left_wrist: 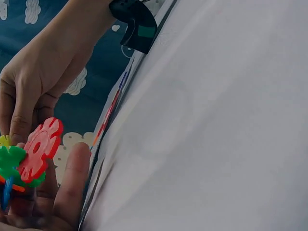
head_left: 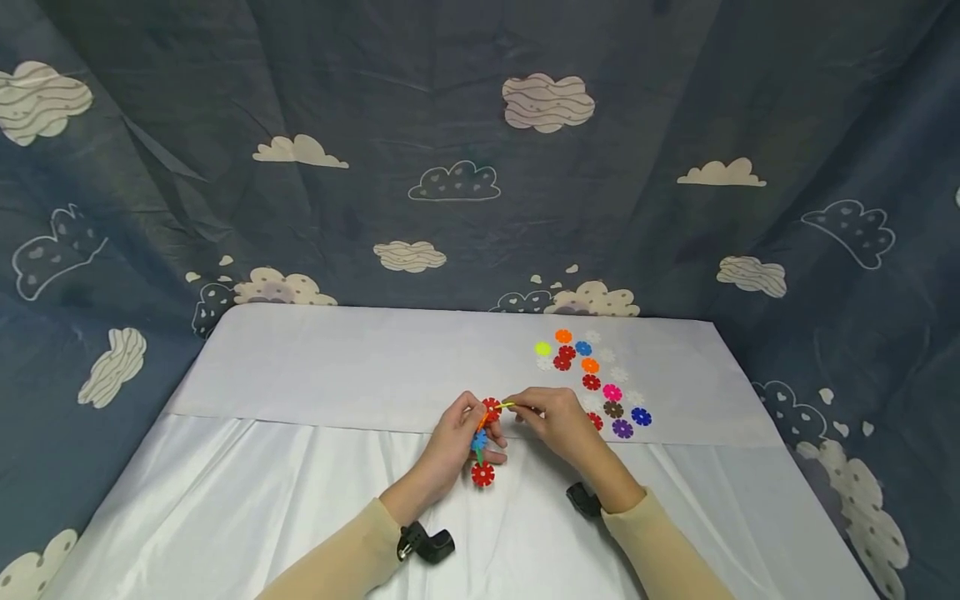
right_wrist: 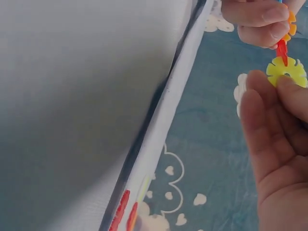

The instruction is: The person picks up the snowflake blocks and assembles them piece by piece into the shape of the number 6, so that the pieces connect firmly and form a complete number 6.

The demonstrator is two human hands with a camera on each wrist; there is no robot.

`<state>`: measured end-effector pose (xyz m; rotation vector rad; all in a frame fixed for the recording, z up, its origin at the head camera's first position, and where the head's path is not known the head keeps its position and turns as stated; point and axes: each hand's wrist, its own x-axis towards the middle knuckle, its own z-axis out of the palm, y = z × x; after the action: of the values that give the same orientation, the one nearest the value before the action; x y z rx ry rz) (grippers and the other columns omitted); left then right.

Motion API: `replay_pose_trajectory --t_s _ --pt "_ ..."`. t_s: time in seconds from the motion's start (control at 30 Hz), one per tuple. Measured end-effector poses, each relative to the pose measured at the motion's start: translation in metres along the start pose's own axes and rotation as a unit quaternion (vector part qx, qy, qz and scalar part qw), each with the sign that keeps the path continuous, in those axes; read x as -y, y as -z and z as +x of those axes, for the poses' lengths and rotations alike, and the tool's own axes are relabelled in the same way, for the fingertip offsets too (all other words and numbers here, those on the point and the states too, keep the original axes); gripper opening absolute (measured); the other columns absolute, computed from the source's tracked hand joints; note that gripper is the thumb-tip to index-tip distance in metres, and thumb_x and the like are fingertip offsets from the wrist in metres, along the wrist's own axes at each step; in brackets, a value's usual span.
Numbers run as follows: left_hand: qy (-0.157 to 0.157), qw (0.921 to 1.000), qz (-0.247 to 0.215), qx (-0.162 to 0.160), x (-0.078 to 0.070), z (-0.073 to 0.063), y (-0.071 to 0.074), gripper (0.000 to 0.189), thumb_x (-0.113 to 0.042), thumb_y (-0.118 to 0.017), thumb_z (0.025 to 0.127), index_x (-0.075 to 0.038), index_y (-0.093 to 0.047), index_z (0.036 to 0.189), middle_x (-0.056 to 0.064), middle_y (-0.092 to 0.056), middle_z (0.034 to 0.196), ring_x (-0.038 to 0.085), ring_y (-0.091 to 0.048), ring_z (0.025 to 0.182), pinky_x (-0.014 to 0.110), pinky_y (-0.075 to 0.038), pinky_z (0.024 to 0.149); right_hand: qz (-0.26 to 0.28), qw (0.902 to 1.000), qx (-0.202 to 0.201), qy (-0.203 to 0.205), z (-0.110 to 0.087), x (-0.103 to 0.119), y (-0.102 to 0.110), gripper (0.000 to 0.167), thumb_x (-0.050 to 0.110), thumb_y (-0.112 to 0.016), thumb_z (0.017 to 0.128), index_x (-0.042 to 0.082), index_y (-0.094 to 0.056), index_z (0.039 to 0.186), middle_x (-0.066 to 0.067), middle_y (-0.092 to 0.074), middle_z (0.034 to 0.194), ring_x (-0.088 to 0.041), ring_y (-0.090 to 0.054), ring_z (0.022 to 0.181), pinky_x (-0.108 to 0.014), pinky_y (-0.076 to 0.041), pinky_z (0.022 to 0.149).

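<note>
My left hand (head_left: 447, 442) holds a short chain of slotted plastic flower discs above the table. A red disc (head_left: 483, 474) hangs at its lower end, with a green disc (left_wrist: 10, 161) and a blue disc (head_left: 478, 440) above, then an orange disc (right_wrist: 291, 27). Another red disc (head_left: 491, 409) is at the upper end. Between thumb and fingertips, my right hand (head_left: 558, 421) pinches a yellow disc (right_wrist: 283, 68). Its edge meets the upper red disc, seen edge-on in the right wrist view; how deep the slots engage is hard to tell.
Several loose discs lie scattered at the table's back right, among them an orange disc (head_left: 563, 336), a purple disc (head_left: 622, 428) and a brown disc (head_left: 613, 409). A white cloth covers the table (head_left: 315, 367). Behind hangs a dark cloud-patterned curtain (head_left: 450, 100).
</note>
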<state>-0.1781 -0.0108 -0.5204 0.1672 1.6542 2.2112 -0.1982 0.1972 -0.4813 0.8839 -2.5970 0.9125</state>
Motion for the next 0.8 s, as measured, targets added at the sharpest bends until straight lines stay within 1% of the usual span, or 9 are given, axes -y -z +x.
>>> replay_pose_trajectory --t_s 0.13,0.2,0.3,0.4,0.47,0.53,0.63,0.7,0.8 --pt "0.011 0.9999 0.004 0.002 -0.001 0.002 0.001 0.023 -0.024 -0.04 0.117 -0.01 -0.048 0.101 0.006 -0.07 0.092 0.017 -0.076 0.082 0.043 -0.068 0.074 -0.014 0.9999 0.006 0.005 0.0 -0.003 0.002 0.02 0.001 -0.082 0.09 0.009 -0.084 0.108 -0.005 -0.084 0.101 -0.018 -0.081 0.089 -0.03 -0.066 0.079" --pt "0.023 0.9997 0.005 0.002 -0.001 0.002 0.002 0.025 -0.026 -0.038 0.118 -0.008 -0.05 0.105 0.008 -0.071 0.096 0.017 -0.076 0.082 0.041 -0.068 0.072 -0.023 0.9996 0.014 0.006 0.0 -0.005 0.002 0.022 0.002 -0.083 0.09 0.01 -0.084 0.11 -0.005 -0.084 0.102 -0.018 -0.081 0.09 -0.03 -0.066 0.079" --pt "0.037 0.9992 0.015 0.0 -0.003 0.001 0.003 0.037 -0.035 -0.033 0.118 -0.006 -0.055 0.122 0.009 -0.073 0.102 0.015 -0.075 0.079 0.035 -0.066 0.065 -0.032 0.9991 0.029 0.003 -0.001 -0.006 0.0 0.023 0.004 -0.083 0.091 0.011 -0.084 0.113 -0.005 -0.084 0.103 -0.017 -0.081 0.091 -0.029 -0.066 0.079" --pt "0.038 0.9989 0.029 0.001 -0.005 0.0 0.004 0.052 -0.045 -0.029 0.118 -0.006 -0.057 0.137 0.006 -0.072 0.102 0.011 -0.07 0.073 0.026 -0.06 0.056 -0.038 0.9987 0.033 -0.001 -0.002 -0.005 -0.002 0.023 0.006 -0.083 0.091 0.011 -0.084 0.113 -0.004 -0.084 0.102 -0.015 -0.08 0.089 -0.027 -0.065 0.078" --pt "0.034 0.9988 0.035 -0.004 -0.006 0.0 0.003 0.054 -0.047 -0.033 0.117 -0.005 -0.06 0.138 0.003 -0.07 0.098 0.008 -0.065 0.068 0.022 -0.053 0.051 -0.044 0.9986 0.028 0.001 -0.002 -0.002 -0.003 0.024 0.007 -0.085 0.09 0.011 -0.084 0.113 -0.003 -0.084 0.101 -0.014 -0.08 0.086 -0.026 -0.065 0.076" --pt "0.031 0.9988 0.036 -0.015 -0.006 0.001 0.002 0.049 -0.046 -0.042 0.115 -0.005 -0.064 0.131 -0.001 -0.067 0.09 0.007 -0.058 0.064 0.019 -0.048 0.048 -0.05 0.9984 0.026 0.008 -0.002 0.0 -0.003 0.025 0.008 -0.086 0.088 0.011 -0.084 0.113 -0.003 -0.084 0.1 -0.014 -0.08 0.086 -0.026 -0.065 0.076" --pt "0.028 0.9981 0.035 -0.043 -0.005 0.002 0.0 0.041 -0.041 -0.059 0.11 -0.003 -0.068 0.121 -0.004 -0.061 0.079 0.007 -0.051 0.058 0.019 -0.044 0.045 -0.049 0.9977 0.046 0.01 0.0 0.0 0.003 0.03 0.011 -0.086 0.089 0.01 -0.082 0.119 -0.003 -0.084 0.102 -0.014 -0.08 0.087 -0.024 -0.064 0.076" --pt "0.022 0.9975 0.037 -0.056 -0.004 0.003 0.0 0.042 -0.041 -0.066 0.106 -0.002 -0.068 0.12 -0.004 -0.057 0.075 0.007 -0.048 0.055 0.019 -0.044 0.045 -0.04 0.9969 0.065 -0.017 0.001 -0.005 0.014 0.034 0.014 -0.085 0.091 0.009 -0.08 0.124 -0.003 -0.083 0.104 -0.014 -0.078 0.087 -0.021 -0.063 0.073" --pt "0.015 0.9971 0.036 -0.065 -0.003 0.004 0.0 0.045 -0.041 -0.071 0.103 -0.001 -0.068 0.123 -0.004 -0.054 0.071 0.008 -0.046 0.053 0.02 -0.044 0.044 -0.05 0.9903 0.066 -0.112 0.0 -0.017 0.042 0.034 0.017 -0.082 0.095 0.009 -0.077 0.128 -0.003 -0.082 0.099 -0.016 -0.071 0.082 -0.021 -0.058 0.066"
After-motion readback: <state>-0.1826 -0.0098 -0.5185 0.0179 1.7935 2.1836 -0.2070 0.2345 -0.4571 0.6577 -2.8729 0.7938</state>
